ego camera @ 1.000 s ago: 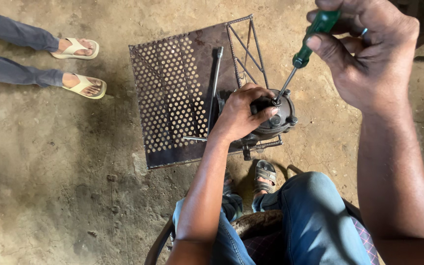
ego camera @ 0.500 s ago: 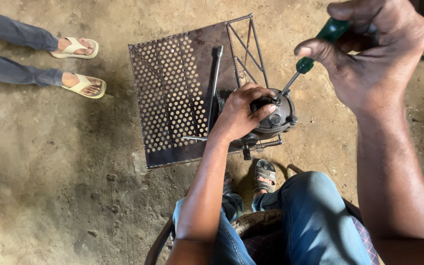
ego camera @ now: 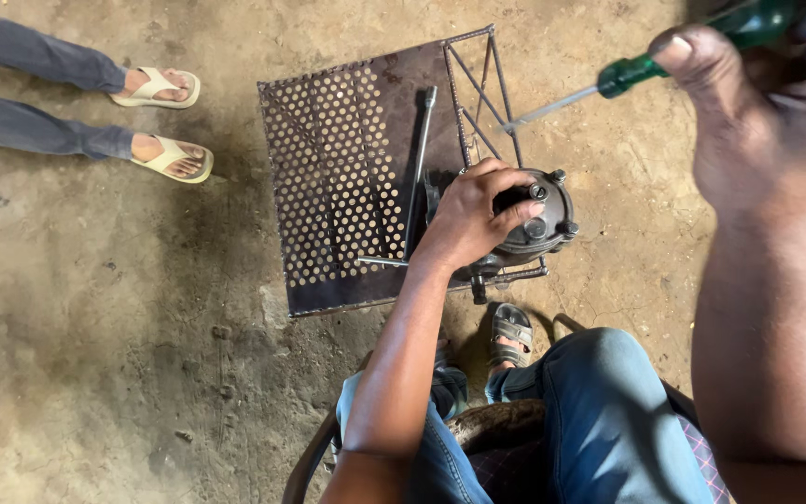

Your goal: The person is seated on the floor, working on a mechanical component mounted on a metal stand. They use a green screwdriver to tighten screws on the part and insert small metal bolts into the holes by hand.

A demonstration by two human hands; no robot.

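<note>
Right hand (ego camera: 757,121) raised near camera, fingers wrapped tight round green-handled screwdriver (ego camera: 664,58). Screwdriver long axis slants: handle up-right in fist, metal shaft running down-left, tip free in air above wire frame (ego camera: 482,93), well apart from left fingers.

Left hand (ego camera: 473,215) lies on round dark metal housing (ego camera: 543,219), fingers curled over its top, clamped on it. Bolt heads ring housing rim just beyond fingertips.

Housing sits at edge of perforated metal plate (ego camera: 338,177). Long metal rod (ego camera: 419,168) lies on plate, left of left knuckles.

Another person's sandalled feet (ego camera: 165,121) far left on dirt floor.

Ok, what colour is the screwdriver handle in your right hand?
Translucent green, on the screwdriver in the right hand, seen in the head view.
</note>
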